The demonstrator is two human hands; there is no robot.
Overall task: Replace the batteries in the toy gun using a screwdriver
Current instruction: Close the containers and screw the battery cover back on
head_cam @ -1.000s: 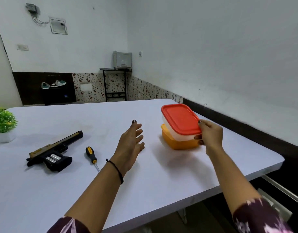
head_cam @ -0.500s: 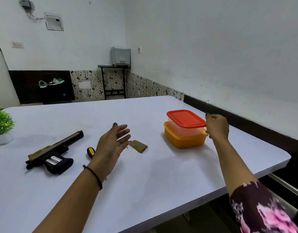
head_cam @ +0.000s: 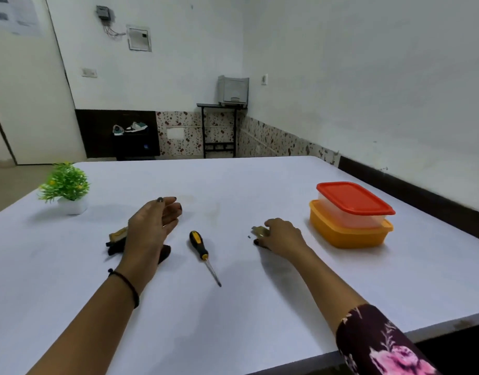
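The toy gun [head_cam: 116, 237], black and tan, lies on the white table [head_cam: 233, 320] at the left, mostly hidden under my left hand [head_cam: 149, 231]. That hand hovers over it with its fingers spread and relaxed. A screwdriver [head_cam: 197, 242] with a black and yellow handle lies between my hands, its tip pointing toward me. My right hand [head_cam: 280, 235] is down on the table, fingers curled over the small tan battery cover [head_cam: 258, 230], which sticks out past the fingertips. A tiny dark speck [head_cam: 248, 236], maybe a screw, lies just left of the cover.
Two stacked plastic boxes stand at the right: a clear one with a red lid [head_cam: 354, 197] on an orange one [head_cam: 346, 235]. A small green plant in a white pot [head_cam: 66, 186] stands at the far left. The table's near right corner is close to my right sleeve.
My right hand left the stacked boxes and came down left onto the battery cover. My left hand moved left from beside the cover to above the toy gun. The view turned left.
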